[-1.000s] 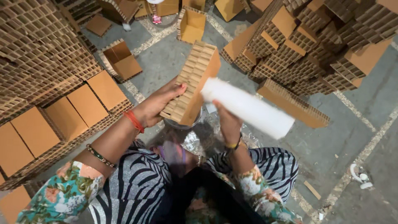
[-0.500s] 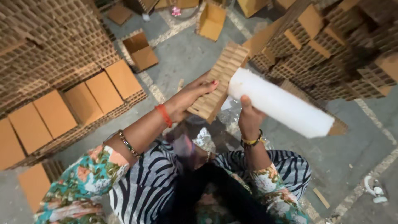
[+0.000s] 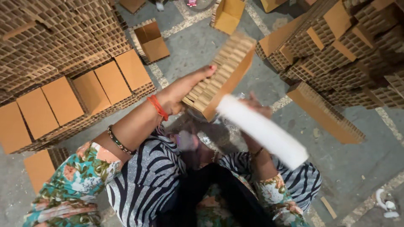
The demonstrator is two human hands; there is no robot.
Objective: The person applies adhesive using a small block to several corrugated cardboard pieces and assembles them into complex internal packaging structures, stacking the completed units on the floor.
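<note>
Stacks (image 3: 54, 96) – floor, far left. Left hand (image 3: 179, 94) – grip closed on honeycomb block (image 3: 221, 75), raised; likely light, stiff, crushable edges – take by flat faces. Right hand (image 3: 256, 107) – grip around white roll (image 3: 263, 130), blurred.

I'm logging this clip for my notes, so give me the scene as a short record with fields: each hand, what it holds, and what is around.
left hand: grips the brown honeycomb cardboard block from its near side, holding it raised and tilted
right hand: holds the white cylindrical roll, blurred, angled down to the right
contact: roll's upper end meets the block's lower edge
left wrist: orange thread band
surroundings: stacks of honeycomb cardboard panels at left and right, open cardboard boxes on the grey concrete floor
</note>
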